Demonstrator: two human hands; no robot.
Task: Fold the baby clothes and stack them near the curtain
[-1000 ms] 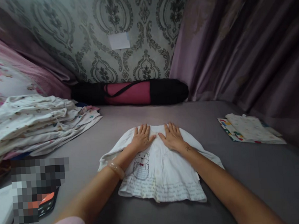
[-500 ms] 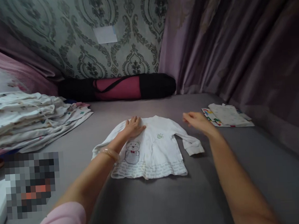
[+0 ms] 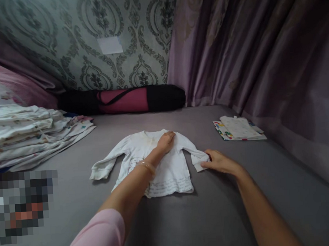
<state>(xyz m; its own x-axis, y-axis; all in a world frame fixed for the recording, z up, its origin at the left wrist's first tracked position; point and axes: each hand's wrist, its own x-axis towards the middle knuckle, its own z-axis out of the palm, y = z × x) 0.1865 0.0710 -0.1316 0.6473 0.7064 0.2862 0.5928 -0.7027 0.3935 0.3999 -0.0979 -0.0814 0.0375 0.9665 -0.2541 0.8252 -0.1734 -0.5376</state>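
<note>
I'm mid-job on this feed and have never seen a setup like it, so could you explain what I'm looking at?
There is no machine here: you see a person's two bare hands, filmed by a camera worn on the head, looking forward and down. A white shirt lies spread on a gray sheet. The left hand rests on its upper part; the right hand grips the cuff of the nearer sleeve. A pile of clothes lies to the left, folded clothes to the right, and a long black and pink bag at the back by the wall. The patch at lower left is pixelated, so I can't identify it.
</note>
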